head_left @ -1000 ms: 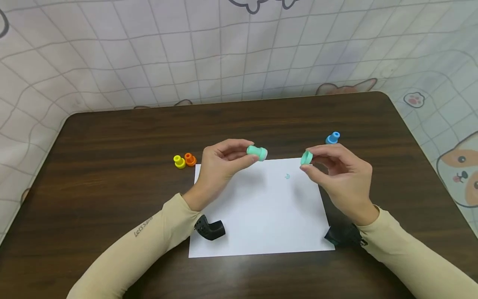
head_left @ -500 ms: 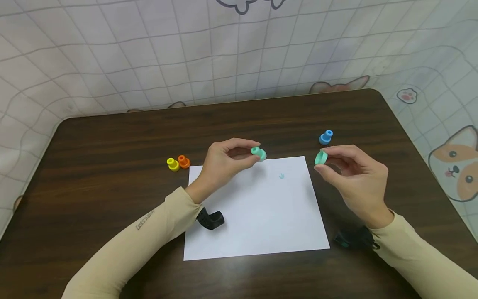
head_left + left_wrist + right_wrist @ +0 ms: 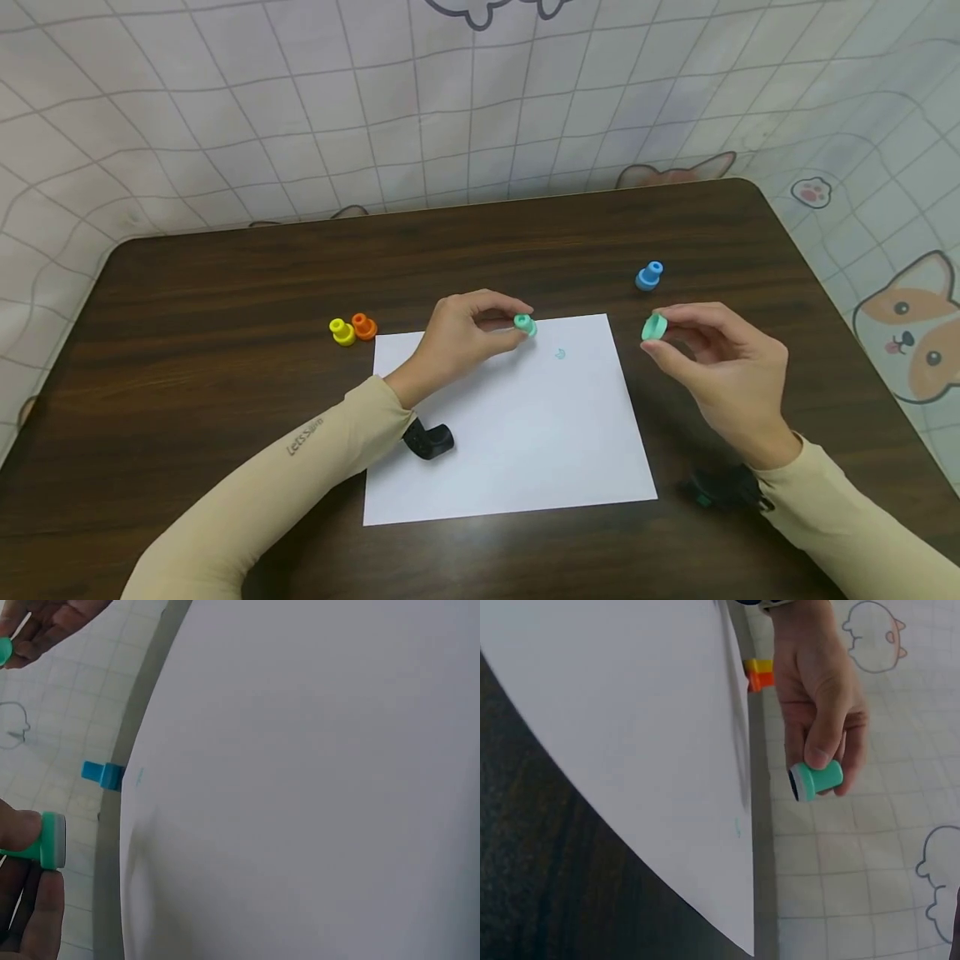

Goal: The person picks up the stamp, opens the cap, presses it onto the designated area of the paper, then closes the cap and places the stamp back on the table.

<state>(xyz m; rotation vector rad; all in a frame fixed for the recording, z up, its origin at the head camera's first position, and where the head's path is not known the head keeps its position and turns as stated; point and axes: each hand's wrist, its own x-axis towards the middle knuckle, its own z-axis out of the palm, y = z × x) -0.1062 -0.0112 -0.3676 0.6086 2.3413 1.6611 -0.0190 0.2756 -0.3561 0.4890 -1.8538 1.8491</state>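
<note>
the left hand [image 3: 457, 333] pinches a teal stamp [image 3: 525, 324] just above the far edge of the white paper [image 3: 510, 433], mid-desk. the right hand [image 3: 720, 358] pinches its teal cap [image 3: 654, 327] off the paper's far right corner, bare desk [image 3: 187, 350] around, blue stamp [image 3: 648, 276] beyond.

A white sheet of paper [image 3: 517, 425] lay on the middle of the dark wooden table [image 3: 225, 275]. A small yellow plastic stamp [image 3: 342, 331] and a small orange plastic stamp [image 3: 363, 326] stood touching, just left of the sheet's far left corner. A small blue plastic stamp [image 3: 648, 276] stood beyond the far right corner. A faint stamped mark [image 3: 560, 354] lay on the sheet near its far edge.
</note>
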